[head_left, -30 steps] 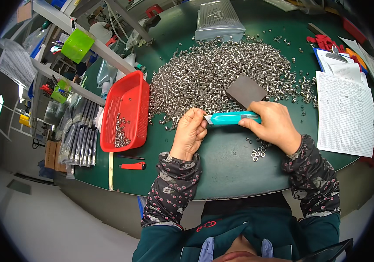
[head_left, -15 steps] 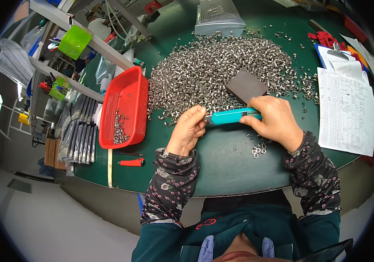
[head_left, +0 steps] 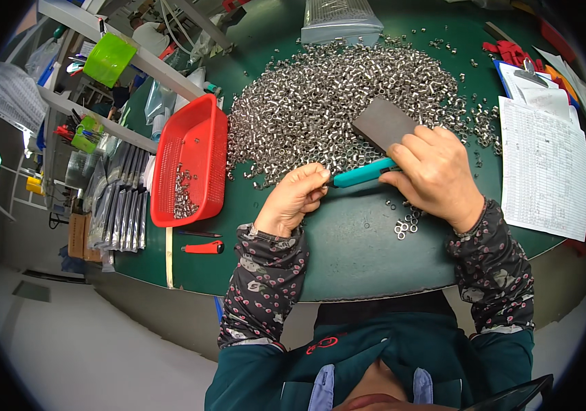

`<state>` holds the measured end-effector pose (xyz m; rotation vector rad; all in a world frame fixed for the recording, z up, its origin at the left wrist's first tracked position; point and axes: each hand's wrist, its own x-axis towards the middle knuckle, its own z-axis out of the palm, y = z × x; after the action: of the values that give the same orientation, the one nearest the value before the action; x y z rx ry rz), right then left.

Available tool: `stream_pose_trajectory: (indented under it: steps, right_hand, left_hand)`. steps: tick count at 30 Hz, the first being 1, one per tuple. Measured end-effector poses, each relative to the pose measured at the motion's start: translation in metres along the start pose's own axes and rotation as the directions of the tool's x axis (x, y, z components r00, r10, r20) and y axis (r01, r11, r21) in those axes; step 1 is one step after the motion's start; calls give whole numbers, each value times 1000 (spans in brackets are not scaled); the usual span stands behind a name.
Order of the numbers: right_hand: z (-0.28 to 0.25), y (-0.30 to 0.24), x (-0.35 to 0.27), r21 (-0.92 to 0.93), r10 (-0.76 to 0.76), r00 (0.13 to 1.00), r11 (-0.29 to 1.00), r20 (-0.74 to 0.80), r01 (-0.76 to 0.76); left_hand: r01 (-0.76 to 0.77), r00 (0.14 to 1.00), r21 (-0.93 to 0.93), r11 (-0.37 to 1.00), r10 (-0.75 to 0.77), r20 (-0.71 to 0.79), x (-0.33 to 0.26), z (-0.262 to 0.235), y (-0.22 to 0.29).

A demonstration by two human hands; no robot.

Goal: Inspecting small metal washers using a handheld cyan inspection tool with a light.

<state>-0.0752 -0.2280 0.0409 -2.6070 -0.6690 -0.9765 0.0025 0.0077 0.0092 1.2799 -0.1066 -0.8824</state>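
Observation:
My right hand is wrapped round the handle of a teal utility knife, which points left. The knife's tip end meets the fingers of my left hand, which are pinched closed. Whatever they hold, if anything, is too small to make out. Just beyond both hands spreads a large heap of small shiny metal rings. A dark grey rectangular block lies on the near right part of the heap. Several loose rings sit on the green table below my right hand.
Left of the heap stands a red perforated basket with some metal parts in it. A red cutter lies nearer. Printed sheets and a clipboard are at right, a clear plastic bag at the back, and bagged packs at left.
My right hand has turned the utility knife so its broad side faces less upward, and its knuckles have risen. The left hand keeps its pinch. The whole view has shifted slightly.

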Motion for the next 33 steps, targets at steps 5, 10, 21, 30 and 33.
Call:
stream_pose_trajectory:
  steps: [5,10,21,30,33]
  right_hand:
    - [-2,-3,3,-123,-109,988,988,-109,95]
    - [1,1,1,-70,2,995,998,-101,-9]
    - [14,-3,-4,325,494,811,747,313,-580]
    - [21,1,-6,372,478,765,678,432,-634]
    - [22,2,-6,406,452,722,613,524,-678]
  left_hand:
    - [-3,998,76,997,8,-67,-1,9,1]
    - [-185,983,-65,981,183,-26,0,2,-3]
    - [-397,913,-266,878,407,-20,5,-2,-6]
    - [-447,885,-252,858,465,14,7,0,-11]
    - [-476,874,-243,845,486,-20,8,2,-13]
